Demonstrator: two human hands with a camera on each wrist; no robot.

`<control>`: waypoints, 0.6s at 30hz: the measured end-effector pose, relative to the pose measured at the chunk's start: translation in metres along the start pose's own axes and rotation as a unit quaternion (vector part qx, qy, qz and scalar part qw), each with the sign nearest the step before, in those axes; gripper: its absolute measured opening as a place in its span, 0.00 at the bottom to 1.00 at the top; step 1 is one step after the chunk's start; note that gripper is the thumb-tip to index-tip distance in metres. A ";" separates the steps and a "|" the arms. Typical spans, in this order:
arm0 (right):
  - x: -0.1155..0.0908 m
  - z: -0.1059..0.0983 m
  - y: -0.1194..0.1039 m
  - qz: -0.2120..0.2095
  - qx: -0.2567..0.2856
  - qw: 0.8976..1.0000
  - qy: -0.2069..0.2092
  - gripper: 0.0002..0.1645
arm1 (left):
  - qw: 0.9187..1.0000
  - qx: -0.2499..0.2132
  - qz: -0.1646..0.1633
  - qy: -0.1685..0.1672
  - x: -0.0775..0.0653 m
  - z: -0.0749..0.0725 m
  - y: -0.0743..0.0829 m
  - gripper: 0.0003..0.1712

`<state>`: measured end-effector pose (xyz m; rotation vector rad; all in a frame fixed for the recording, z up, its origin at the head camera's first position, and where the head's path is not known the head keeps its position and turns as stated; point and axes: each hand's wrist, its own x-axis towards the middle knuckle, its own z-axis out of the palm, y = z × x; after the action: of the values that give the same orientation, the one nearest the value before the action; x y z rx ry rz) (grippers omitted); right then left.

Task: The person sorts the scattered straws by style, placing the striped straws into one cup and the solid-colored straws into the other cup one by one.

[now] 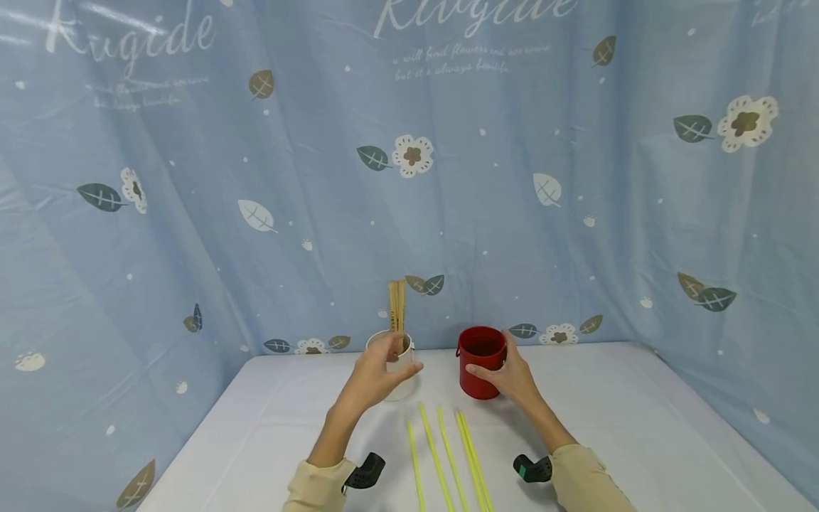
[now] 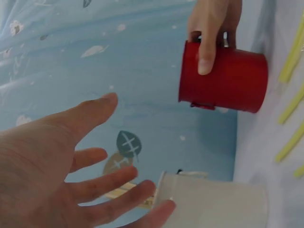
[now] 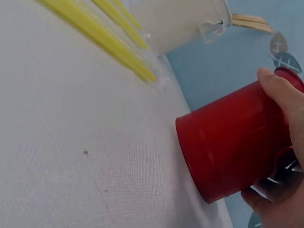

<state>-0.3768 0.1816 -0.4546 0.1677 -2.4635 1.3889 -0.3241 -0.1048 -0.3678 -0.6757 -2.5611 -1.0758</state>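
Note:
My right hand grips a small red metal bucket near its rim. The thumb lies on the near side and the fingers reach round the back. The bucket stands upright, or nearly so, at the back of the table; whether its base touches the cloth I cannot tell. My left hand, fingers spread and holding nothing, is in front of a white bucket. Flat wooden sticks, like paired chopsticks with printing, stand in that white bucket. In the head view the left hand partly covers the white bucket.
Several thin yellow straws lie lengthwise on the white tablecloth between my forearms, some in clear wrapping. A blue patterned curtain hangs behind the table and along both sides. Black wrist mounts sit at both sleeves.

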 end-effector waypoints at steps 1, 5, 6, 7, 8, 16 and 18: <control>0.000 0.001 0.000 -0.003 0.002 1.000 0.002 0.68 | 1.000 0.002 -0.004 -0.008 -0.001 0.002 -0.001 0.38; 0.000 0.002 -0.001 -0.009 0.009 1.000 0.004 0.64 | 0.998 0.002 -0.030 -0.049 -0.004 0.006 -0.001 0.38; 0.000 0.002 -0.001 -0.008 0.010 1.000 0.004 0.63 | 0.998 0.002 -0.035 -0.059 -0.006 0.008 -0.002 0.38; 0.000 0.002 -0.001 -0.006 0.012 1.000 0.004 0.62 | 0.997 0.003 -0.039 -0.068 -0.007 0.009 -0.002 0.38; 0.000 0.001 -0.001 -0.004 0.011 1.000 0.003 0.61 | 0.996 0.006 -0.043 -0.075 -0.009 0.011 -0.003 0.38; 0.000 0.002 0.000 -0.002 0.012 1.000 -0.001 0.58 | 0.990 -0.031 -0.088 -0.105 -0.029 0.026 -0.012 0.34; 0.000 0.002 0.000 -0.003 0.014 1.000 -0.002 0.57 | 0.987 -0.028 -0.104 -0.116 -0.035 0.029 -0.014 0.31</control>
<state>-0.3774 0.1801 -0.4552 0.1856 -2.4464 1.4219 -0.3041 -0.1031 -0.4109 -0.5864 -2.8635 -1.2007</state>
